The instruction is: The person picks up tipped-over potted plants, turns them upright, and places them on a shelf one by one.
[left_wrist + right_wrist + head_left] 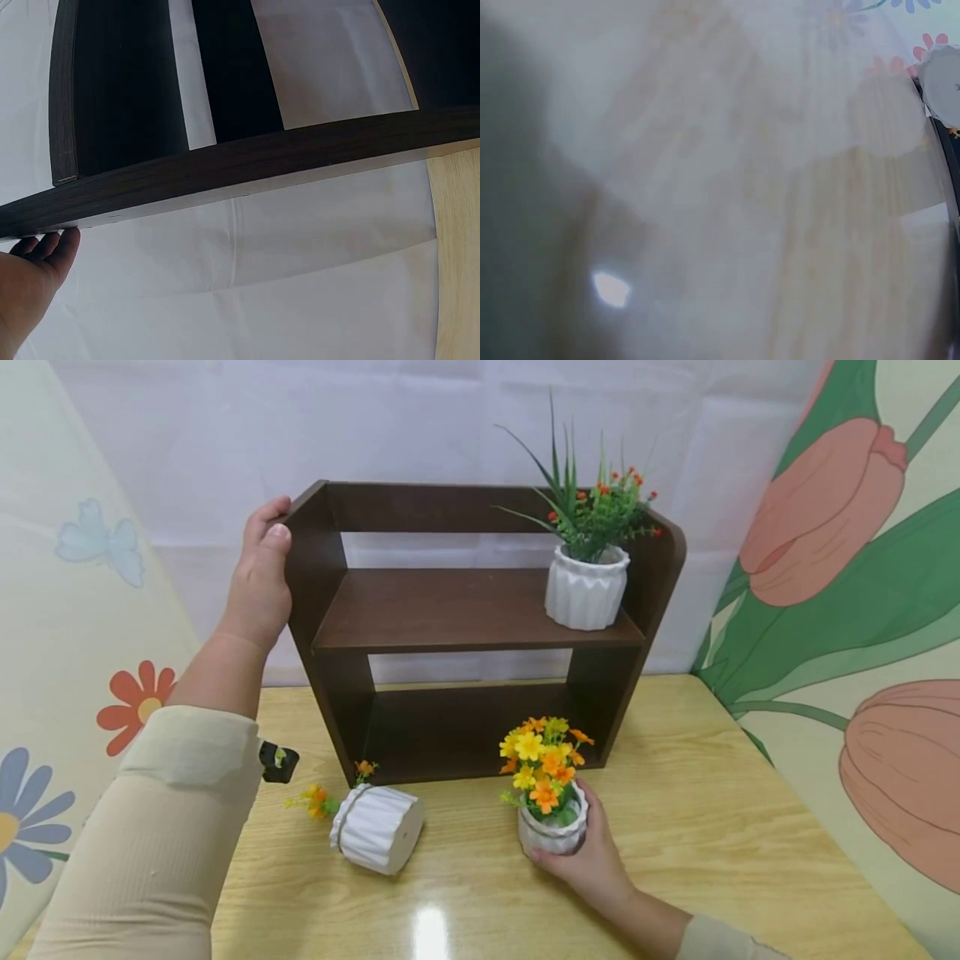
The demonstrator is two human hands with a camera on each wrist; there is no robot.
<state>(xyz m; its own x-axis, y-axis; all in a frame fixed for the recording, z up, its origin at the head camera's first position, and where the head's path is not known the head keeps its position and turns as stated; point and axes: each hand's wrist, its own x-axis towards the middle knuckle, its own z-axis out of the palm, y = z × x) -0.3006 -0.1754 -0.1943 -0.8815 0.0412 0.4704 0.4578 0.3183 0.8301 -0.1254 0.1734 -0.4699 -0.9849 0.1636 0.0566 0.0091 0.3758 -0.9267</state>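
A dark brown two-tier shelf (480,610) stands on the wooden table. My left hand (262,581) is at its upper left side; in the left wrist view, the fingertips (69,238) touch the outer face of the side panel (247,169). On the table in front of the shelf, my right hand (592,860) grips a white ribbed flowerpot (551,839) of yellow and orange artificial flowers (543,764), thumb at the front and fingers round its right side. Another white flowerpot (375,827) lies tipped over, its base facing right and its orange flowers (317,800) partly hidden behind it.
A white pot (587,589) with grassy leaves and red-berried greenery stands at the right end of the upper tier. A white cloth (420,427) hangs behind the shelf. Flower-patterned walls (840,610) flank the table (690,810).
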